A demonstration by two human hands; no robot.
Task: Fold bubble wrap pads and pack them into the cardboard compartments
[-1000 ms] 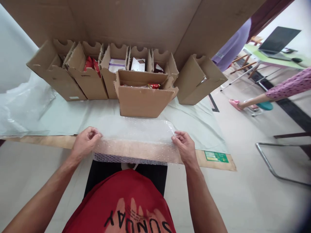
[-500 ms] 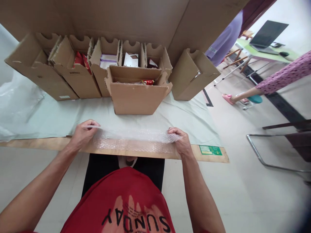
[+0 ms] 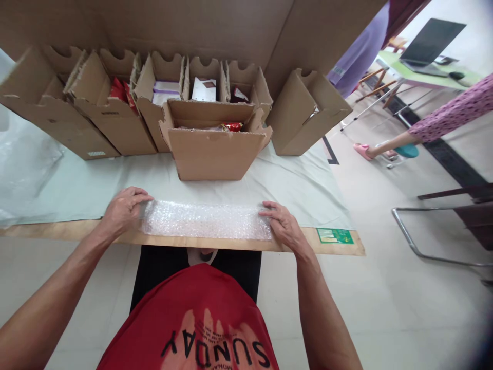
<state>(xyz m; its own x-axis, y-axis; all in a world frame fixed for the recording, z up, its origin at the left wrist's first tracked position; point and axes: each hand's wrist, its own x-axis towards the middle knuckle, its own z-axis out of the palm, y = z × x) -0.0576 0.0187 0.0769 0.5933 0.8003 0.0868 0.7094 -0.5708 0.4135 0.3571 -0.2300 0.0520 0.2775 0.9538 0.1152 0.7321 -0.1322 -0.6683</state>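
- two ends of the wrap (image 3: 208,221) are touched, one by the left hand (image 3: 125,208), one by the right hand (image 3: 284,224).
- the wrap, lifted between the hands half a second ago, is now laid flat as a narrow strip along the near edge of the table (image 3: 69,229); the fold can be judged made.
- at one corner the left fingertips are gathered; over the other end the right fingers are spread; whether either end is pinched cannot be told.
- in the front box (image 3: 211,154) a red packet (image 3: 233,126) is held.
- in separate back boxes (image 3: 111,119), red packs (image 3: 119,90), purple-and-white packs (image 3: 166,91) and a white carton (image 3: 203,91) are kept.
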